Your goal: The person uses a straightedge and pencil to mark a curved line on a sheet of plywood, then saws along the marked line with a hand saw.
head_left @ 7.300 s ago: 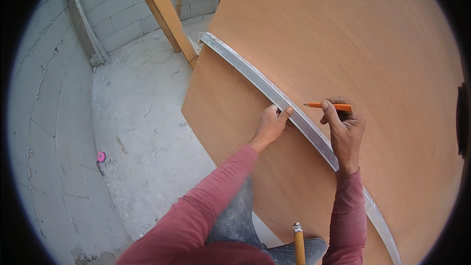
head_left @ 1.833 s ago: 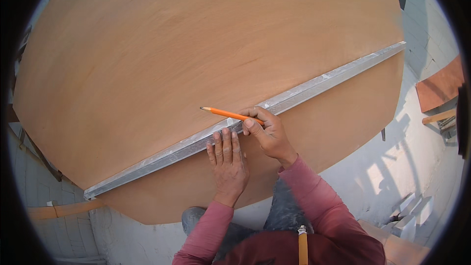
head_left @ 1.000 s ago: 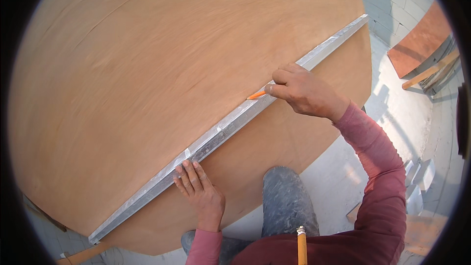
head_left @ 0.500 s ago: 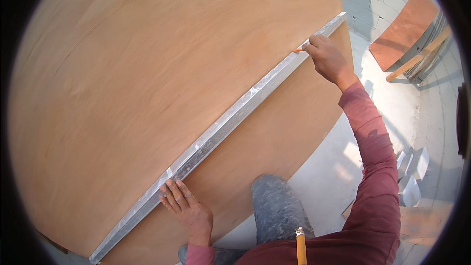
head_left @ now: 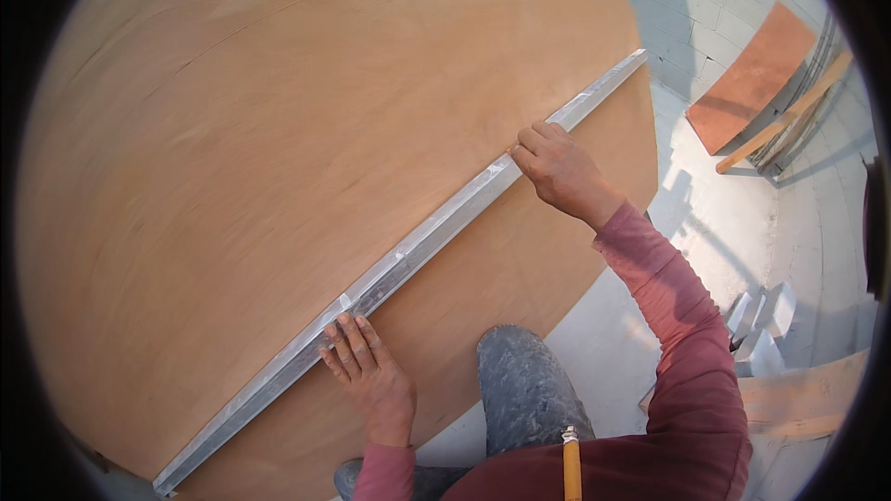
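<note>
A long silvery metal straightedge (head_left: 436,223) lies slantwise across a big tan plywood sheet (head_left: 278,148), from the near left to the sheet's far right edge. My left hand (head_left: 376,385) rests with outstretched fingertips against the near side of this bar, below its middle. Farther up, my right hand (head_left: 561,172) is closed in a pinch at the bar's far edge. The orange pencil seen in it half a second earlier is now almost wholly hidden by the fingers.
My knee (head_left: 529,390) is at the sheet's near edge, with a lit cigarette (head_left: 572,468) in front. On the right are a reddish board (head_left: 752,79) leaning with other sheets, a wooden batten (head_left: 789,111), pale block pieces (head_left: 766,329), a plank (head_left: 798,399) and a block wall (head_left: 705,9).
My right hand has slid along the straightedge toward me and to the left. My left hand still lies on the bar; the whole view has shifted slightly.
</note>
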The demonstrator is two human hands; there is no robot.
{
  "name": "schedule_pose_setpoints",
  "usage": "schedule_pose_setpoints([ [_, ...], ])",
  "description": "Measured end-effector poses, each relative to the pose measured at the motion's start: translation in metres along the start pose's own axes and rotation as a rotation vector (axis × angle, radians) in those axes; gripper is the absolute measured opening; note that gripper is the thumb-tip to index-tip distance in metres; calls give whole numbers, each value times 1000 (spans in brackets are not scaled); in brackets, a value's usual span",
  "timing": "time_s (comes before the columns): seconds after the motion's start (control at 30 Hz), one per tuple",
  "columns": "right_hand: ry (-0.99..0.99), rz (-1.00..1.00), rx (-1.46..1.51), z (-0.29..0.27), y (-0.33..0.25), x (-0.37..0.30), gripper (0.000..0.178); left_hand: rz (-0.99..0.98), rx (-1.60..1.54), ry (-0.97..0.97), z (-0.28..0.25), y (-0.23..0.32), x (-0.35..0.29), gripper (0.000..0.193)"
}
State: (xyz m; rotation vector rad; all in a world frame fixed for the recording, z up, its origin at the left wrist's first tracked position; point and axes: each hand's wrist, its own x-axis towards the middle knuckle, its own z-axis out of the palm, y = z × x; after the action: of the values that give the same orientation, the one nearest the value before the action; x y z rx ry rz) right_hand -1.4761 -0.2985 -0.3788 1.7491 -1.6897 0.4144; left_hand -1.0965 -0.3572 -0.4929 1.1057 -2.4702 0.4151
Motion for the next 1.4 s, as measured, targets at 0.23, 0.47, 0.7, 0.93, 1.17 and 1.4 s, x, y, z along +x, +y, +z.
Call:
schedule_pose_setpoints([
  [0.23,88,272,375,-57,-128,-26,14,-21,-81,6,7,-7,-4,68],
  [0.47,90,802,549,-92,-195,-122,19,33,-222,93,23,-12,-8,74],
  [0.7,212,1096,692,-96,-181,-139,26,21,-265,79,16,-16,-10,72],
  [0.93,260,1134,685,-75,-106,-131,35,-23,-229,21,20,-12,-7,69],
  [1.17,308,1038,328,-56,65,-124,34,-50,-63,26,18,-4,0,69],
  [1.4,304,990,80,7,297,-125,32,-67,188,-49,8,-4,9,81],
])
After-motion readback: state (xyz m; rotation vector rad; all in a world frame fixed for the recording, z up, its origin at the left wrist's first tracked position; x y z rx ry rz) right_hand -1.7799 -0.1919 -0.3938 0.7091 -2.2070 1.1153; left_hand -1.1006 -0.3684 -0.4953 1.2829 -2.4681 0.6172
